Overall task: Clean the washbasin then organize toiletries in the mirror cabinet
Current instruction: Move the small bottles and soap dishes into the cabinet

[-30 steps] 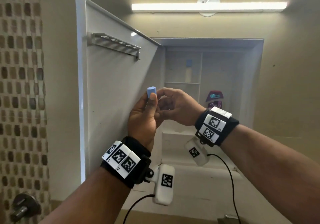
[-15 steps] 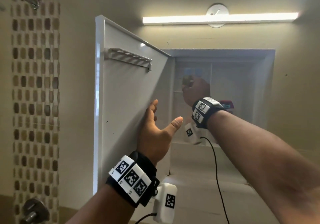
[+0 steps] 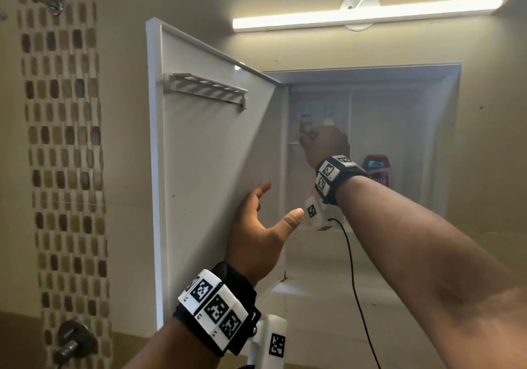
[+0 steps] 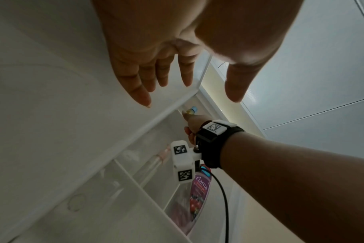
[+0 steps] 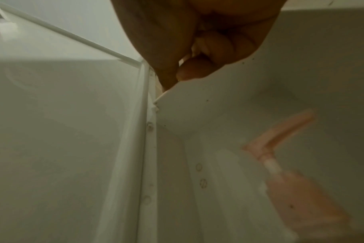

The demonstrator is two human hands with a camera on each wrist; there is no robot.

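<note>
Right hand (image 3: 322,145): it reaches deep into the open white mirror cabinet (image 3: 450,140), in the centre of the head view, with the fingers curled around a small pale bottle with a light blue cap (image 3: 305,120) at the upper left shelf (image 3: 293,143).
Second bottle: a similar small bottle with a blue cap (image 3: 328,116) stands just beside the first, on the same shelf, partly hidden behind the hand.
Left hand (image 3: 256,234): it is wide and holds nothing; the straight fingers (image 4: 143,88) lie at the inner side of the white cabinet door (image 3: 211,169), lower centre of the frame; real contact cannot be told.
Door: it stands swung out to the left, with a white holder rail (image 3: 205,90) near its top.
Purple bottle (image 3: 376,169): a body wash bottle in the right compartment, behind the right wrist.
Pink pump bottle (image 5: 297,189): blurred, on the lower shelf in the right wrist view.
Light: a long lit tube lamp (image 3: 368,12) at the upper right, above the cabinet.
Wall: a strip of brown mosaic tiles (image 3: 65,169) at the left edge.
</note>
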